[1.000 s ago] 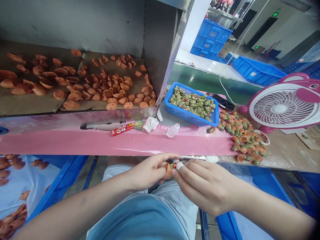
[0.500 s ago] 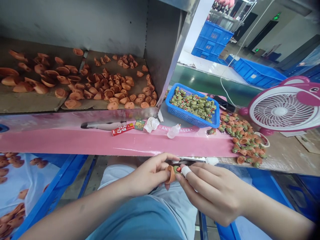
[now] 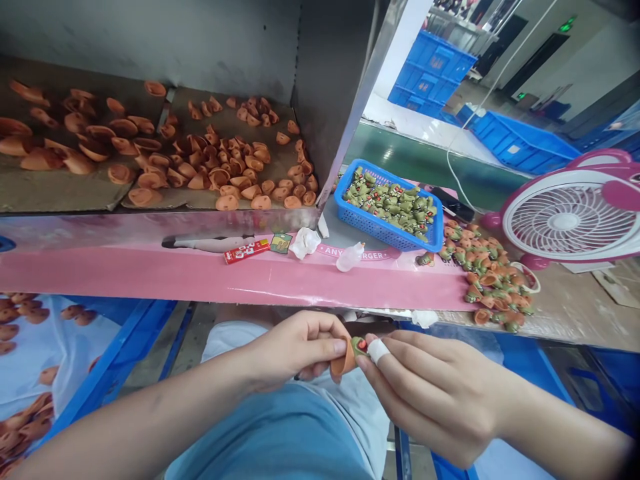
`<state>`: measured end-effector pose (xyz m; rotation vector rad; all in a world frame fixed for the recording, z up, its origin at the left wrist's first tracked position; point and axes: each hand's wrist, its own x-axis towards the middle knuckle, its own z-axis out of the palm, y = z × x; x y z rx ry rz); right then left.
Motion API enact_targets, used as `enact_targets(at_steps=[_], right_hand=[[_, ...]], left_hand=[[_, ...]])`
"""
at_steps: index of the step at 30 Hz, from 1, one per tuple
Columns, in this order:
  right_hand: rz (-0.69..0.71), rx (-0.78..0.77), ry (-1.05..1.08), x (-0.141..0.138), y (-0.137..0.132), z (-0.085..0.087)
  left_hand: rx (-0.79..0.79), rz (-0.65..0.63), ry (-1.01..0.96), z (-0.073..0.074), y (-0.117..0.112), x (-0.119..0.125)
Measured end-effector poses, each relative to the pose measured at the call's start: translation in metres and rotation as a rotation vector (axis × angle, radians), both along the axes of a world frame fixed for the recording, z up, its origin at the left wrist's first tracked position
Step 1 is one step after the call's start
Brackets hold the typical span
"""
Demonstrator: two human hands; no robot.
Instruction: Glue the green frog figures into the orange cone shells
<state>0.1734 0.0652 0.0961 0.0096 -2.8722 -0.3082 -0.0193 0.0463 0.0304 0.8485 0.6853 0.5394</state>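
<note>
Over my lap, my left hand (image 3: 313,347) pinches a small orange cup-shaped piece (image 3: 344,362) with an open hollow side. My right hand (image 3: 435,380), with white tape round one finger, grips a small green figure (image 3: 359,345) with a red spot. The green figure touches the orange piece at its upper right edge; whether the two are joined I cannot tell. A blue basket (image 3: 390,233) of similar green figures stands on the pink table. To its right lies a pile of orange and green pieces put together (image 3: 493,280).
Loose orange pieces (image 3: 220,160) lie on cardboard inside the metal-framed booth. A small clear bottle (image 3: 351,257), crumpled tissue (image 3: 305,243) and red packet (image 3: 247,251) lie along the pink table (image 3: 150,280). A pink fan (image 3: 570,220) stands at right; a blue crate (image 3: 105,373) is lower left.
Both hands have shifted slightly down with their pieces. The orange piece has turned so that more of its hollow side shows. The camera view has tilted a little.
</note>
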Motion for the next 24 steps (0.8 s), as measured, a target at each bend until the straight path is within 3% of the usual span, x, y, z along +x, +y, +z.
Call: enact_targets(at_steps=[8, 16, 20, 24], right_hand=[[0.029, -0.025, -0.053, 0.0026, -0.0046, -0.0019], [0.015, -0.011, -0.034, 0.0012, -0.004, -0.0062], [-0.012, -0.031, -0.051, -0.0008, -0.0042, -0.0083], [-0.058, -0.069, -0.051, -0.0017, -0.0046, -0.0084]], left_hand=[[0.012, -0.093, 0.056, -0.0018, 0.0022, 0.0012], [0.066, -0.082, 0.077, -0.002, 0.0034, 0.0023], [0.163, 0.082, 0.155, 0.0011, 0.001, 0.0028], [0.161, 0.231, 0.146, 0.0013, -0.0017, 0.0037]])
